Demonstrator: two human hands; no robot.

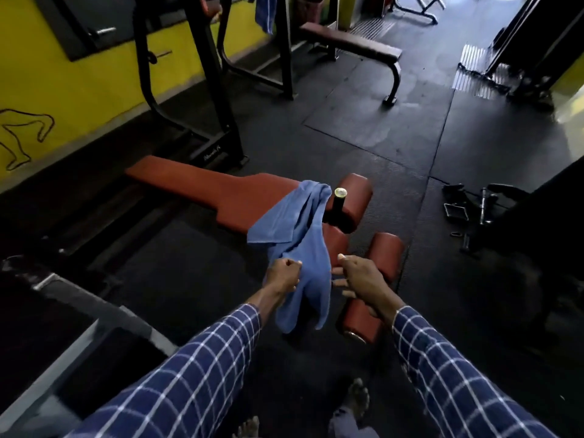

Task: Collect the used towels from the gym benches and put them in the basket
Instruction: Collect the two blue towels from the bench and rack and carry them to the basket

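A blue towel (300,248) is draped over the near end of a red decline bench (205,188), its top caught by the black post with a shiny cap (340,197). My left hand (282,275) is shut on the towel's middle, and the lower part hangs below my fist. Just right of the cloth, my right hand (360,279) has its fingers spread, their tips at the towel's edge, above a red roller pad (373,289). A second blue towel (264,11) hangs from a black rack at the top. No basket is in view.
A dark flat bench (350,42) stands further back on black rubber floor mats. Black rack frames (189,99) run along the yellow wall at left. Cable handles and clips (467,210) lie on the floor at right. A grey machine edge (79,311) sits near left.
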